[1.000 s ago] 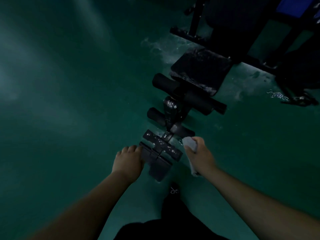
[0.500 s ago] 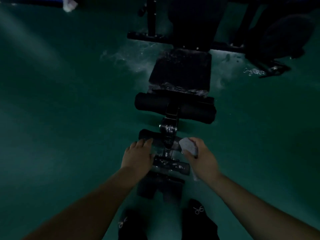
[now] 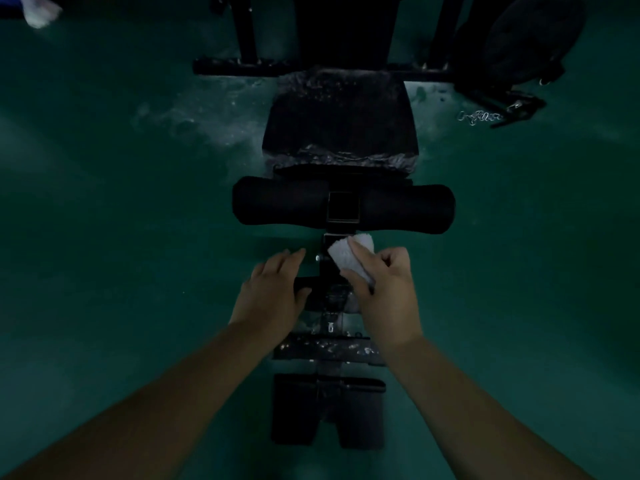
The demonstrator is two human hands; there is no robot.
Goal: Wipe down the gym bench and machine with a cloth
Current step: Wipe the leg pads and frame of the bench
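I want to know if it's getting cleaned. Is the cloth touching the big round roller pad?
Cannot tell. In the head view the cloth in the right hand ends right at the roller pad edge; too dark to see a gap.

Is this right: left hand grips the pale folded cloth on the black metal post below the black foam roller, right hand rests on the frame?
Hands are swapped. In the head view the right hand grips the pale folded cloth on the black metal post below the black foam roller; the left hand rests on the frame.

Dim gym: green floor (image 3: pixel 104 202), padded bench (image 3: pixel 341 119), weight plate (image 3: pixel 533 36)
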